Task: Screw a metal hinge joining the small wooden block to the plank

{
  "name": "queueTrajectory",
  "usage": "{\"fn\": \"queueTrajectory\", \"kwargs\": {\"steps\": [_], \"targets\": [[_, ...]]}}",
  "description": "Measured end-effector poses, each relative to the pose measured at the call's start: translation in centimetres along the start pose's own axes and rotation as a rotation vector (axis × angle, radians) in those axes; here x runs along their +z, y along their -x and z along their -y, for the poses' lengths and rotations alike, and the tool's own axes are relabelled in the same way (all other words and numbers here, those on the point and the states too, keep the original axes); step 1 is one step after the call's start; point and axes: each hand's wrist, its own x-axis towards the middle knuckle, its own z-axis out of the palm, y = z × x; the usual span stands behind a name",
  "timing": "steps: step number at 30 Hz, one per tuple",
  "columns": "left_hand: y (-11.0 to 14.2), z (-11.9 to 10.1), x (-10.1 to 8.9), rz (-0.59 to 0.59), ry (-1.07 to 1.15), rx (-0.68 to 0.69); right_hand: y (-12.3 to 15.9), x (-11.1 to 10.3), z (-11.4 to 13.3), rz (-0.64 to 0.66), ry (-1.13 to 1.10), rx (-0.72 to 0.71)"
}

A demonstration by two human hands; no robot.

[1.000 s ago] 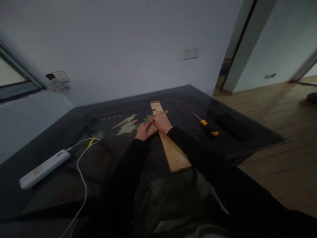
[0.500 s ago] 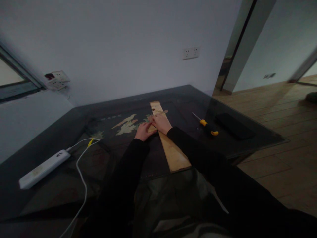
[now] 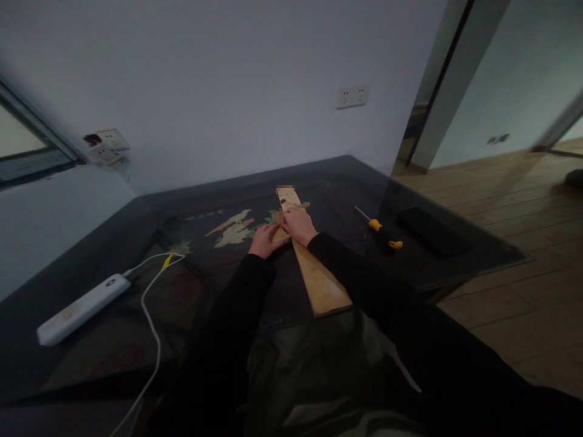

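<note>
Dim greyish light lies over a plain, pale grey-lilac wall [image 3: 228, 91] behind a dark, glossy-topped table [image 3: 364, 182]; a white rectangular double socket plate [image 3: 351, 97] is set in that wall, a dark-framed window [image 3: 27, 149] shows at far left, and a brown, plank-patterned floor [image 3: 487, 206] spreads away on the right
</note>
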Motion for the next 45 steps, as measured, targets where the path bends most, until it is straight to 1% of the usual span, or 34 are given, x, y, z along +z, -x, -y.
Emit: {"fn": "queueTrajectory", "kwargs": {"steps": [4,7,11,19,25,34,40,45], "targets": [[0.0,0.0,0.0,0.002,-0.001,-0.003,-0.1,-0.2,0.0,0.029,-0.026,-0.031],[0.0,0.0,0.1,-0.001,0.001,0.003,-0.2,-0.2,0.1,0.054,-0.05,-0.014],[0.1,0.0,0.0,-0.007,0.001,0.016,-0.2,-0.1,0.1,0.027,-0.03,0.012],[0.0,-0.1,0.0,-0.011,-0.015,0.014,-0.2,0.1,0.0,0.018,-0.03,-0.03],[0.0,-0.1,0.1,-0.022,-0.001,0.003,-0.2,0.2,0.1,-0.015,-0.007,0.0],[-0.2,0.1,0.2,-0.02,-0.004,0.017,-0.4,0.2,-0.2,0.01,-0.048,-0.026],[-0.3,0.4,0.4,-0.017,-0.008,0.032,-0.9,0.8,-0.6,0.039,-0.098,-0.028],[-0.1,0.3,0.4,-0.042,-0.004,0.028,-0.7,0.9,-0.5,-0.017,-0.085,-0.021]]}}
